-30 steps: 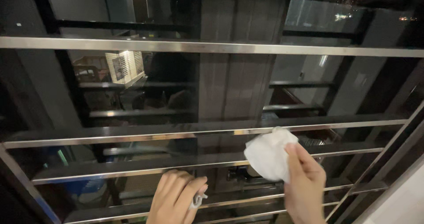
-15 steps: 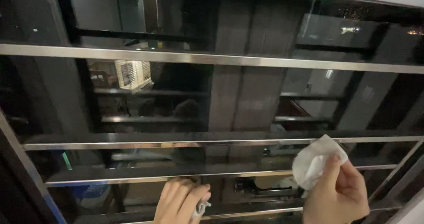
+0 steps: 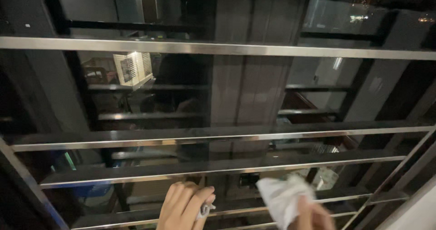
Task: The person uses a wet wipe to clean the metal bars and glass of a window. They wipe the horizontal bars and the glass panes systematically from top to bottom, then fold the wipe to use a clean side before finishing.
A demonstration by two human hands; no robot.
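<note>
A white cloth (image 3: 284, 197) is bunched in my right hand (image 3: 313, 217), low in the view and blurred, against one of the lower steel bars (image 3: 345, 197) of a window grille. My left hand (image 3: 184, 206) sits at the bottom centre, fingers curled around a small white scrap (image 3: 204, 209) and resting on the lower bar. Shiny horizontal steel bars (image 3: 218, 49) cross the whole view in front of dark glass.
Behind the bars, dark window glass (image 3: 181, 85) reflects a room with a white slatted object (image 3: 132, 68). A dark vertical window frame (image 3: 247, 89) runs down the middle. A slanted steel upright (image 3: 22, 175) bounds the grille at left, and a pale wall edge (image 3: 415, 212) at bottom right.
My right hand with the cloth swept right along the bar, then came back left and dropped to a lower bar. My left hand stayed put.
</note>
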